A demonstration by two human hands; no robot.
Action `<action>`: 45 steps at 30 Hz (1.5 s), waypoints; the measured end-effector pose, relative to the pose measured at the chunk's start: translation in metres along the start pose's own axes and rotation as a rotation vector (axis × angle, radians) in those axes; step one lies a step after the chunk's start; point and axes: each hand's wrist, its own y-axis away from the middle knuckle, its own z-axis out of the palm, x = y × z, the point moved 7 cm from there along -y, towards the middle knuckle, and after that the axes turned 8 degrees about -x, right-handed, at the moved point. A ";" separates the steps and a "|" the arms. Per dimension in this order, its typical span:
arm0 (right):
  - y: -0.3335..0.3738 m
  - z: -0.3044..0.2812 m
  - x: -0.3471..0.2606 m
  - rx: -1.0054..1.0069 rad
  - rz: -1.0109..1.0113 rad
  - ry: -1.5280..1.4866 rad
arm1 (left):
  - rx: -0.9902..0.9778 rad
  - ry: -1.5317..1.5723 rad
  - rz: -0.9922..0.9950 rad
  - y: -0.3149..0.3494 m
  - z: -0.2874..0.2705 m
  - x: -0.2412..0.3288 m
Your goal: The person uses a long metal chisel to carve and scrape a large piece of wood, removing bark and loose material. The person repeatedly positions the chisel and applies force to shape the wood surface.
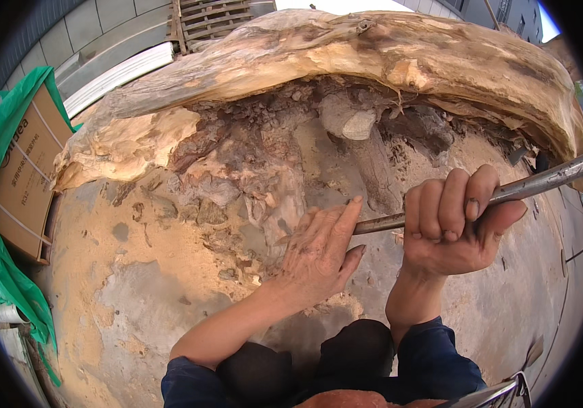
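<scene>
A long grey metal bar [543,182] slants across the right half, from the right rim down into my left hand. Near its middle my right hand [451,224] is closed around it, knuckles up, dark marks on the nails. My left hand [315,255] has the bar running between thumb and index finger into the palm; its index finger points up and the other fingers are partly hidden. Whatever end the bar has lies behind that hand. Beyond both hands stretches a big barkless log [291,54] with a hollow, rough dark underside [250,149].
Sawdust and wood scraps lie on the concrete ground [135,292]. A cardboard box [23,173] under a green sheet [6,279] stands at the left. Behind the log are a wooden pallet [213,17] and a wall [94,30]. My dark-clad knees [356,350] are close below my hands.
</scene>
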 end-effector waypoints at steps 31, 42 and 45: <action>0.015 0.094 -0.125 -0.095 -0.300 0.251 | 0.540 -0.189 0.474 -0.045 -0.074 -0.009; -0.008 0.120 -0.111 -0.160 -0.382 0.188 | 0.875 -0.269 0.499 -0.051 -0.137 0.004; -0.018 0.133 -0.083 -0.246 -0.306 0.188 | 0.928 -0.295 0.465 -0.054 -0.145 -0.029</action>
